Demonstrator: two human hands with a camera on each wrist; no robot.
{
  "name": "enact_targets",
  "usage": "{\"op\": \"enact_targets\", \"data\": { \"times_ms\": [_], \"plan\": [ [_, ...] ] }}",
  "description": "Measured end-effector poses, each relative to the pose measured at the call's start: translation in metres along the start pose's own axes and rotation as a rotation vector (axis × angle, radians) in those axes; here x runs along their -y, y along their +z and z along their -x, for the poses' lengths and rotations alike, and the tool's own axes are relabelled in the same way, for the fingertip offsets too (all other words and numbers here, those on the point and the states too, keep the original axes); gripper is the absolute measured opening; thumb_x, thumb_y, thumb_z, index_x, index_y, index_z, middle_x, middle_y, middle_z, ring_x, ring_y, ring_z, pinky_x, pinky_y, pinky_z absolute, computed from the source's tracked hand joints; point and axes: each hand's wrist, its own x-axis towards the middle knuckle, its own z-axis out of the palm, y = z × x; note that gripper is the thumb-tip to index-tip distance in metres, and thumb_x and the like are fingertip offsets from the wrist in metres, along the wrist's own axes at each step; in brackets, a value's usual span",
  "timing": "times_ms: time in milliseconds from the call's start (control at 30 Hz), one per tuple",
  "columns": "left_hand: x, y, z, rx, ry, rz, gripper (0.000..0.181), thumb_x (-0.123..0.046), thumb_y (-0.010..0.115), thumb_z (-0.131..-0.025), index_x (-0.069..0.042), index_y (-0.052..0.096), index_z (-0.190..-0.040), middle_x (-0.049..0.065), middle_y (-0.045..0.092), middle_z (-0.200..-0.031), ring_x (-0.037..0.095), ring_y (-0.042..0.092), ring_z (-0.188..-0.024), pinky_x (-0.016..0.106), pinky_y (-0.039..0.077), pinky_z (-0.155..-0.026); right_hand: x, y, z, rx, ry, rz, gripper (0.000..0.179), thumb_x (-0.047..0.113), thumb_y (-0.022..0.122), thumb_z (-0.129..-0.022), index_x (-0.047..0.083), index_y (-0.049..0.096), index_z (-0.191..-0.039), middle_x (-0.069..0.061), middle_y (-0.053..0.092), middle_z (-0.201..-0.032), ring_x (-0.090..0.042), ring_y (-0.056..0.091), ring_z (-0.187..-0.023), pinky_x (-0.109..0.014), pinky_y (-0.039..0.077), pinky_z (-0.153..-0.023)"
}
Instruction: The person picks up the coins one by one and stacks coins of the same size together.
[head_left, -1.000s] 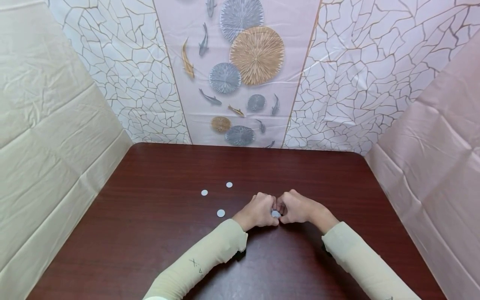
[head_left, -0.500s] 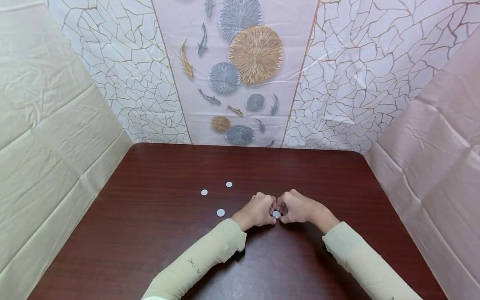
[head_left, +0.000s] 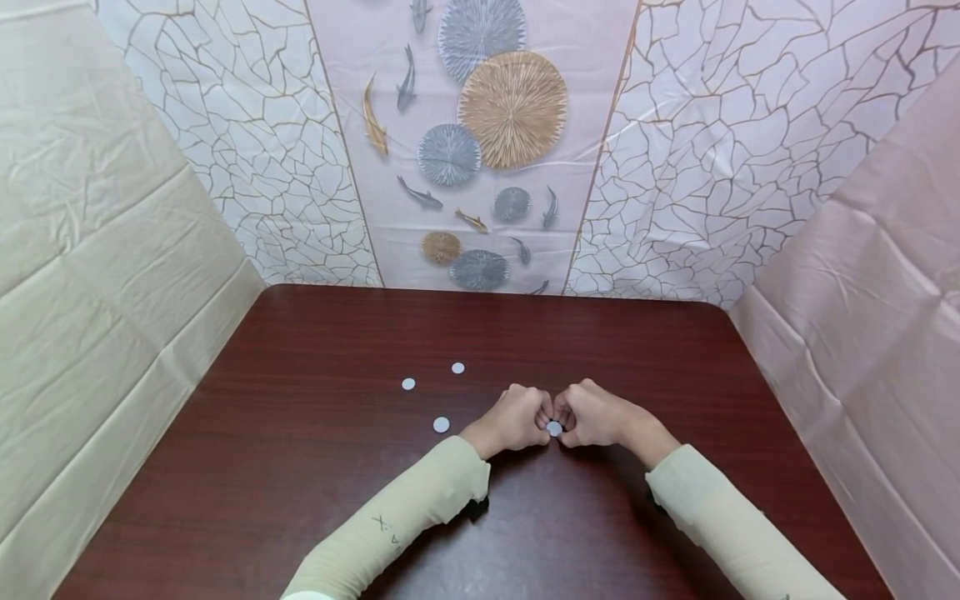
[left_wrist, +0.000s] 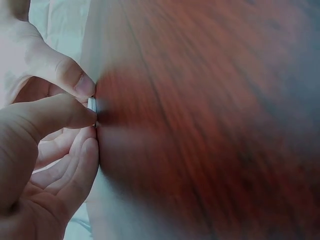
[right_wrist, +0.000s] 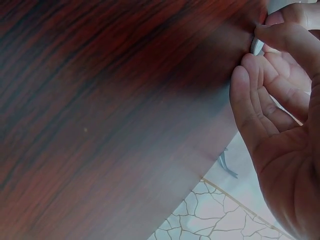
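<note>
A small round white disc (head_left: 554, 429) lies at the tabletop between my two hands, right of the middle. My left hand (head_left: 513, 418) curls round its left side, thumb in front and fingers behind. From the right, my right hand (head_left: 596, 414) closes round it the same way. In the left wrist view the disc (left_wrist: 92, 104) shows edge-on as a thin pale strip, partly covered by the left thumb (left_wrist: 75, 112). The right wrist view shows the disc (right_wrist: 257, 46) between the right thumb and fingertips.
Three more white discs lie to the left on the dark red-brown table (head_left: 337, 467): one near (head_left: 442, 425), one farther left (head_left: 408, 384), one at the back (head_left: 458, 367). A patterned cloth (head_left: 480, 167) hangs behind, with plain cloths (head_left: 112, 250) at both sides.
My left hand has drawn slightly left, its thumb pulling back so more of the disc shows. The disc has shifted a little right; my right hand stays put.
</note>
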Motion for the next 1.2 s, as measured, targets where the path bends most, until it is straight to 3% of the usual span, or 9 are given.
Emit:
{"op": "enact_targets", "data": {
  "times_ms": [233,700,867,1200],
  "plan": [
    [0.002,0.001,0.0,-0.008,0.012,0.008,0.02,-0.011,0.086,-0.083,-0.013,0.074,-0.099,-0.007,0.077,-0.087,-0.007,0.062,-0.073,0.011,0.05,-0.073,0.002,0.0,0.0,-0.003,-0.004,0.008,0.017,0.007,0.087,-0.076,0.011,0.073,-0.085,0.003,0.073,-0.079,-0.003,0.066,-0.071,-0.019,0.055,-0.065],
    [0.003,0.0,0.001,-0.013,0.007,0.024,0.02,-0.009,0.085,-0.082,-0.013,0.075,-0.098,-0.008,0.076,-0.086,-0.008,0.061,-0.073,0.01,0.049,-0.074,0.002,0.002,-0.001,-0.007,-0.011,0.007,0.015,0.007,0.086,-0.076,0.011,0.074,-0.085,0.002,0.074,-0.077,0.002,0.063,-0.068,-0.019,0.055,-0.064],
    [0.005,-0.001,0.003,-0.015,0.032,0.056,0.021,-0.006,0.084,-0.081,-0.01,0.075,-0.099,-0.005,0.077,-0.088,-0.005,0.066,-0.076,0.008,0.049,-0.072,0.002,0.002,0.0,-0.011,-0.017,0.016,0.015,0.008,0.085,-0.076,0.011,0.074,-0.085,0.003,0.074,-0.077,0.002,0.064,-0.069,-0.018,0.056,-0.065],
    [0.016,-0.023,0.011,-0.021,0.065,0.102,0.021,-0.006,0.079,-0.086,-0.003,0.075,-0.106,0.005,0.079,-0.098,0.008,0.074,-0.087,0.011,0.054,-0.076,0.003,0.001,-0.002,-0.003,0.004,0.028,0.016,0.009,0.087,-0.077,0.011,0.074,-0.086,0.004,0.073,-0.079,-0.001,0.065,-0.071,-0.018,0.055,-0.066]
  ]
}}
